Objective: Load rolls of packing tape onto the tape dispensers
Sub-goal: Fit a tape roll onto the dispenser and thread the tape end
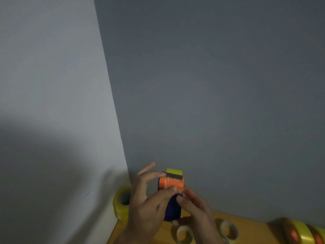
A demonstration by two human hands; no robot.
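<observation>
A single head-worn camera looked forward and only slightly down, so two grey walls (211, 85) meeting at a corner filled most of the wide-angle view. The hands (168, 208) and the yellow bench (249, 226) sat close to the lens, crowded into the bottom edge. No second view was there to share any part of the scene.

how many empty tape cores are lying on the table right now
2. One empty core lies on the orange table just below the hands, the other empty core right of it. More may be hidden behind the hands or out of frame.
</observation>
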